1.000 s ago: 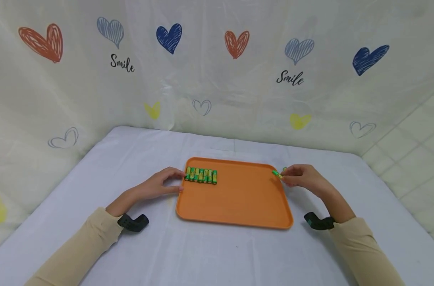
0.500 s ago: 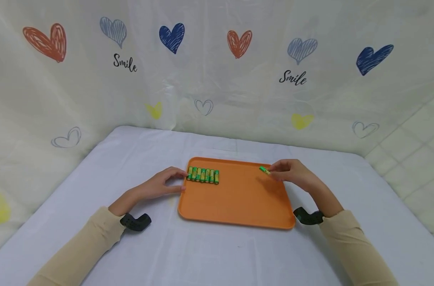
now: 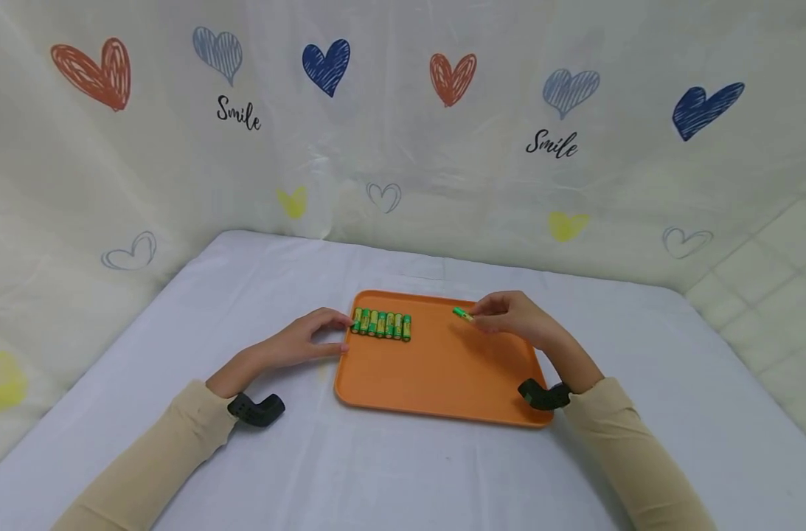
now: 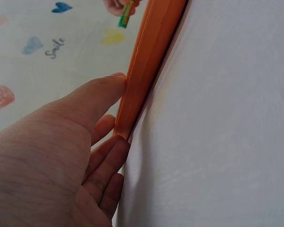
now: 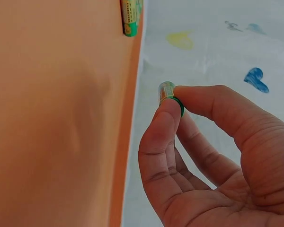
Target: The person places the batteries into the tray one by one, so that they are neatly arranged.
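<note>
My right hand (image 3: 525, 321) pinches a small green and yellow battery (image 3: 463, 314) above the far part of the orange tray (image 3: 436, 383). In the right wrist view the thumb and index finger grip that battery by one end, with its other end sticking out. Several similar batteries (image 3: 380, 324) lie side by side in a row at the tray's far left. My left hand (image 3: 313, 339) touches the tray's left edge, thumb and fingers spread along it beside the row. Up close in the left wrist view, its thumb and fingertips rest on the tray's rim (image 4: 144, 71).
A white cloth (image 3: 403, 472) covers the table under the tray. Behind it hangs a pale curtain (image 3: 442, 162) printed with hearts and "Smile". Each wrist wears a black camera mount, the right one (image 3: 543, 395) overlapping the tray's right edge in the head view.
My right hand has carried the battery leftward from the tray's right edge to over the tray, toward the row. The left hand stays at the left rim. The head view has shifted slightly.
</note>
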### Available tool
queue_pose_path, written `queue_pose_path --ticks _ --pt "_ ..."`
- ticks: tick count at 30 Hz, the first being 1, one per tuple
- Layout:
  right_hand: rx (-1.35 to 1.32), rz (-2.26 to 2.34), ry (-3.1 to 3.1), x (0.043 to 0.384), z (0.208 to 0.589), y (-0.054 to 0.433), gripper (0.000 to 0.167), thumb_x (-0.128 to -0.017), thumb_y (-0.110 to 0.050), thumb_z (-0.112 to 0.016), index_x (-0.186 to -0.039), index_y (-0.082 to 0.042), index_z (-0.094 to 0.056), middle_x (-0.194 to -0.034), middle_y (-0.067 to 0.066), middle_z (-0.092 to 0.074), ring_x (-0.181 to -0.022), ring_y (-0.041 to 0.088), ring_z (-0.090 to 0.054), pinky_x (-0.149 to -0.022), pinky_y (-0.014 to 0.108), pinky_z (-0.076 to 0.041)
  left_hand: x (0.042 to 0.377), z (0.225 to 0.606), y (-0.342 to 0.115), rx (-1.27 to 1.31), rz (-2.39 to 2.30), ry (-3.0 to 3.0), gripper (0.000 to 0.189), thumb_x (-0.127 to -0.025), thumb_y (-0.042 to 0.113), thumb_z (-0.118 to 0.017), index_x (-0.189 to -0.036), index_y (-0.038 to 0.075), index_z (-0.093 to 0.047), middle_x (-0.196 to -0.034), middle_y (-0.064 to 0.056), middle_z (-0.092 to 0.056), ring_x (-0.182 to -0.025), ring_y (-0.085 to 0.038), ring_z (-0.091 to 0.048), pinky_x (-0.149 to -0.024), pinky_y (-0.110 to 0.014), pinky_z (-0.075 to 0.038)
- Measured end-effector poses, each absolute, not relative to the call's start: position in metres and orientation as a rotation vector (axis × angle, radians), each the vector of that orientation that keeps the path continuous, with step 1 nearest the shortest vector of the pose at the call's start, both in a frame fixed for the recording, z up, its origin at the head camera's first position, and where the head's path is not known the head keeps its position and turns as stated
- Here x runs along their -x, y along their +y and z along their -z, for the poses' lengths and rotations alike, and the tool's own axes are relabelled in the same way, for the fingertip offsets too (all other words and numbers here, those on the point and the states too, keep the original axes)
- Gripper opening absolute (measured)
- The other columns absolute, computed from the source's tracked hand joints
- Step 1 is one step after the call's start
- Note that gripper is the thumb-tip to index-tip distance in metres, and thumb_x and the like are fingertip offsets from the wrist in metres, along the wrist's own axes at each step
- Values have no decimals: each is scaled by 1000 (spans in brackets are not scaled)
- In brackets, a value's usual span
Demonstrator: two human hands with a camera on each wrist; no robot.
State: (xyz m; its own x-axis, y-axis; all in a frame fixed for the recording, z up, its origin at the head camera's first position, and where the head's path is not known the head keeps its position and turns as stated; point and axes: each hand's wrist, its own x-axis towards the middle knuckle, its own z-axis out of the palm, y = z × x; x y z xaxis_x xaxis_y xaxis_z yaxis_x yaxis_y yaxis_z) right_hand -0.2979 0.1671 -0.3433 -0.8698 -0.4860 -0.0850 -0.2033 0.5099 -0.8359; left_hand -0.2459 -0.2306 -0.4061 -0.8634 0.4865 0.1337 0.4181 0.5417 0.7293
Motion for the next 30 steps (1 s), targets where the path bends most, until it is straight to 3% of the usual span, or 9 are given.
queue_pose_path --ticks 7,19,30 --pt "612 1334 2381 303 349 153 31 -93 -14 -67 -115 7 -62 -105 21 -67 -87 27 -63 -81 35 -54 246 406 -230 -797 -1239 2682 48 -89 32 -73 -129 12 -56 -126 -2 -56 -120 -20 -51 -106 -44 -37" --pt "553 1323 2345 310 362 126 28 -92 -13 -69 -112 6 -64 -97 8 -69 -80 18 -63 -74 29 -54 244 407 -229 -768 -1260 2661 49 -89 34 -73 -130 14 -56 -127 -2 -56 -121 -20 -50 -108 -45 -36" --pt "562 1249 2373 311 365 109 24 -91 -14 -69 -107 4 -65 -92 7 -69 -76 17 -61 -72 28 -53 244 405 -228 -740 -1244 2671 49 -89 33 -73 -129 13 -56 -127 -2 -56 -121 -20 -50 -108 -44 -35"
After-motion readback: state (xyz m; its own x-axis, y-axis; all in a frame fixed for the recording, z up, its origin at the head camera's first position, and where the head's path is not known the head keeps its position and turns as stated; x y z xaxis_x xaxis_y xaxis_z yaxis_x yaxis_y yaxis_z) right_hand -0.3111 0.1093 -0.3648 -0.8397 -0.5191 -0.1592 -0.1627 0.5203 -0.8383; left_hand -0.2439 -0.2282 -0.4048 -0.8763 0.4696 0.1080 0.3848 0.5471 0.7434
